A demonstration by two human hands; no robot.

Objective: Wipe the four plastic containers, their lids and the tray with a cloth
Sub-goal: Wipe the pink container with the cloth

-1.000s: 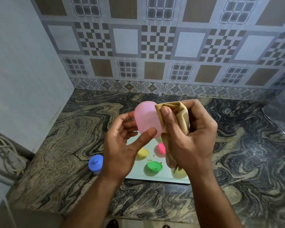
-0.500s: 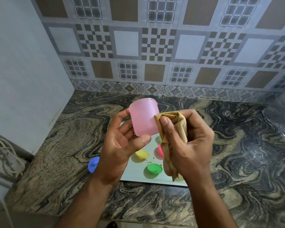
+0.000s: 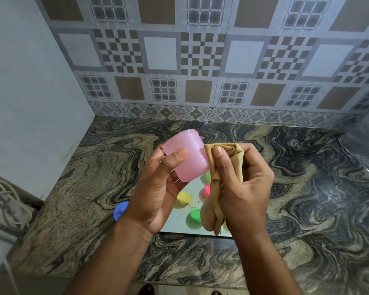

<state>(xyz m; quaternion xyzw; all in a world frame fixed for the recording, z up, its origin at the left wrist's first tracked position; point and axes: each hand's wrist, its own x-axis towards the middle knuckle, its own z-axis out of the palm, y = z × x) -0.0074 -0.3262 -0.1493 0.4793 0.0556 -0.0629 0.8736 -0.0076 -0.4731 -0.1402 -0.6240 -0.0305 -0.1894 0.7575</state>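
From the head cam we've got our left hand [image 3: 158,188] gripping the pink container [image 3: 186,155], thumb on its side, held up over the desk [image 3: 83,177]. Our right hand [image 3: 243,184] is clenched round the tan cloth [image 3: 224,167], pressing it against the container's side. Down on the tray [image 3: 179,222] sit yellow [image 3: 184,198], pink [image 3: 207,190] and green [image 3: 195,215] lids; a blue container [image 3: 120,209] stands just left of it.

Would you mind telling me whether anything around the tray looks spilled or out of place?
Yes: small brown crumbs or specks lie scattered on the white tray near the yellow lid and pink lid. One blue piece sits off the tray, on the counter to its left.
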